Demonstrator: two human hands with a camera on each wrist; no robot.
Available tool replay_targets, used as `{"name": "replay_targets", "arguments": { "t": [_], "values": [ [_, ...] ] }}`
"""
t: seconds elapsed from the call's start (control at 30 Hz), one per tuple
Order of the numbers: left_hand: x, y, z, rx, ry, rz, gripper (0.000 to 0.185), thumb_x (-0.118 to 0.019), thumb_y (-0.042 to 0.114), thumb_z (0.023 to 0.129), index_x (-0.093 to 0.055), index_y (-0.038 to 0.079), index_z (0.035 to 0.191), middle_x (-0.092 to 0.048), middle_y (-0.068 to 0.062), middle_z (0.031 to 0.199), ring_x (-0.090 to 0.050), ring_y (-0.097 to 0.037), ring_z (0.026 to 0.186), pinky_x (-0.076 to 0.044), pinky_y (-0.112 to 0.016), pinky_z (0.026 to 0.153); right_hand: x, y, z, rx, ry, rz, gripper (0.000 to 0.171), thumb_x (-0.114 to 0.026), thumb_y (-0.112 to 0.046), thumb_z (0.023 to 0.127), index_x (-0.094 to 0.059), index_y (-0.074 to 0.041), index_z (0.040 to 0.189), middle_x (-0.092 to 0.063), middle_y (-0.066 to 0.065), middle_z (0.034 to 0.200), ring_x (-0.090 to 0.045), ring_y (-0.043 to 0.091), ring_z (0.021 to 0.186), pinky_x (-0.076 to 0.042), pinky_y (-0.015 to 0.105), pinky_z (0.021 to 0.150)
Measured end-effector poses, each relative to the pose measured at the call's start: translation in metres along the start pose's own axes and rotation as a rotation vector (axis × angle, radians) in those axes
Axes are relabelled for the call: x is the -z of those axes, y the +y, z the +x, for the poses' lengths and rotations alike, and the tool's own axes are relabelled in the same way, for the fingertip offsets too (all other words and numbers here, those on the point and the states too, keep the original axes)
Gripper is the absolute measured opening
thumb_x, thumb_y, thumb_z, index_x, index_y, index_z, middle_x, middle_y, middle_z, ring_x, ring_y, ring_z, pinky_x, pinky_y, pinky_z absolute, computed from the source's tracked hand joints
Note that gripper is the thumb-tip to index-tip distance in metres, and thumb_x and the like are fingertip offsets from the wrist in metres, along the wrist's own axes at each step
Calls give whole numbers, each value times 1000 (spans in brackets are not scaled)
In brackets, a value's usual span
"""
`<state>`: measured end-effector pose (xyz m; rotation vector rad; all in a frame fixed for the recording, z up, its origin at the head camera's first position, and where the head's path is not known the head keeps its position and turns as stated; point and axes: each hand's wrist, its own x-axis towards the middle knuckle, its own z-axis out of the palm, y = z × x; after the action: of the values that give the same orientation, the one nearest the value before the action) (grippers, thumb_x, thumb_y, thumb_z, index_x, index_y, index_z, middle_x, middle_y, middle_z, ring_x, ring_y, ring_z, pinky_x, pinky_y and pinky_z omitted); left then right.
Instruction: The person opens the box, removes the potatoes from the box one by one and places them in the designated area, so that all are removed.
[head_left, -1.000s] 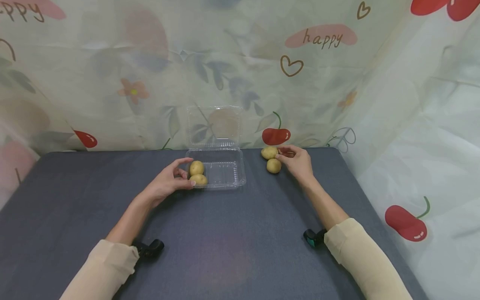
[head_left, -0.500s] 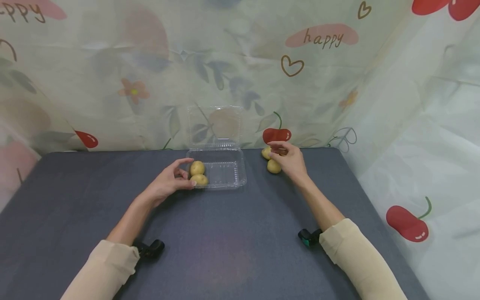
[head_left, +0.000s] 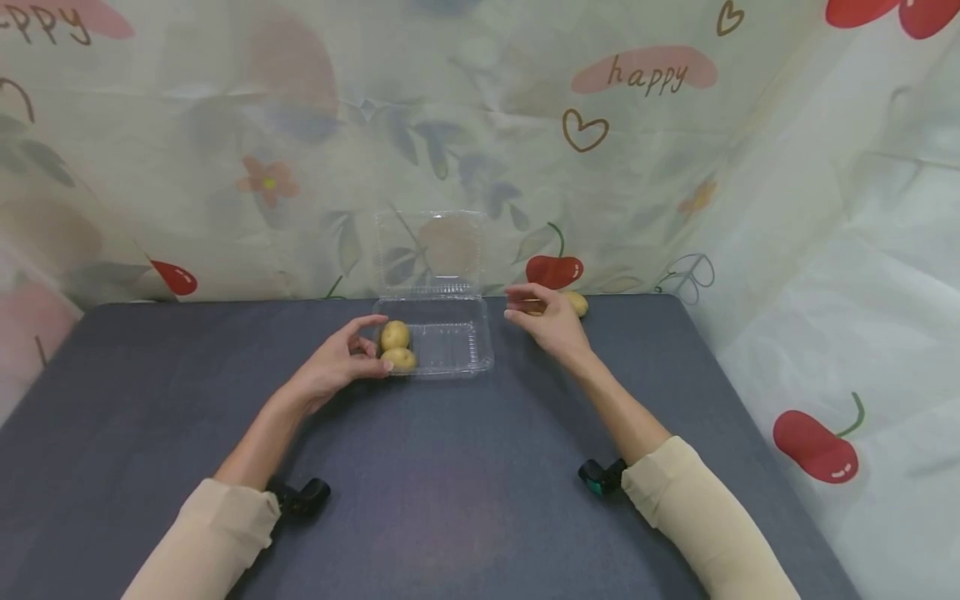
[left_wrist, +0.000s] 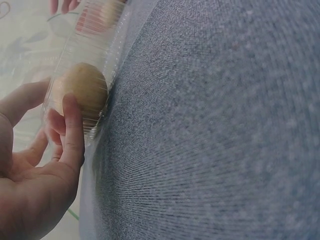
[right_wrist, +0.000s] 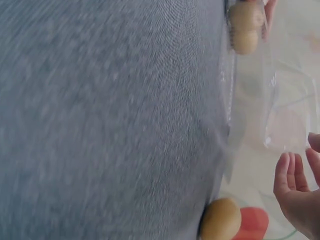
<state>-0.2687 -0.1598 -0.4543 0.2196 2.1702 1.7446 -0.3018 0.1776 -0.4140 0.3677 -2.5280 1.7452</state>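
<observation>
Potatoes (head_left: pixel 394 336) are sitting in the clear container (head_left: pixel 446 343), your left hand (head_left: pixel 330 371) gripping its end; your right hand (head_left: pixel 557 327) is hovering, fingers loosely parted, beside another potato (head_left: pixel 578 303).

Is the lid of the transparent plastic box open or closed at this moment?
Open. The head view shows the lid standing up behind the base, and two potatoes lie uncovered inside.

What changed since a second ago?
Right hand moved left. In the head view, one potato now shows behind it, where two showed earlier; can't tell if it took hold of any. Unchanged: left hand holding the clear box, two potatoes inside, lid open.
</observation>
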Motion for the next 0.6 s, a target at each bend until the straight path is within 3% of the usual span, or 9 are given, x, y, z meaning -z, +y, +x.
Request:
{"name": "replay_targets", "arguments": {
  "t": [0.2,0.6],
  "values": [
    [0,1,-1,-3,-3,-2,84,-77,8,87,-27,12,155,-46,-10,96,-55,-23,88,-50,-40,86,-13,-5,2,13,-40,7,37,-74,-6,89,-67,-3,125,-65,18,123,-66,28,109,-53,37,90],
    [0,0,0,8,3,-12,84,-77,7,87,-27,12,155,-46,-10,96,-55,-23,88,-51,-39,85,-43,-8,4,15,-150,72,39,-71,0,90,-63,-1,129,-62,20,127,-65,30,110,-54,36,88]
  ]
}}
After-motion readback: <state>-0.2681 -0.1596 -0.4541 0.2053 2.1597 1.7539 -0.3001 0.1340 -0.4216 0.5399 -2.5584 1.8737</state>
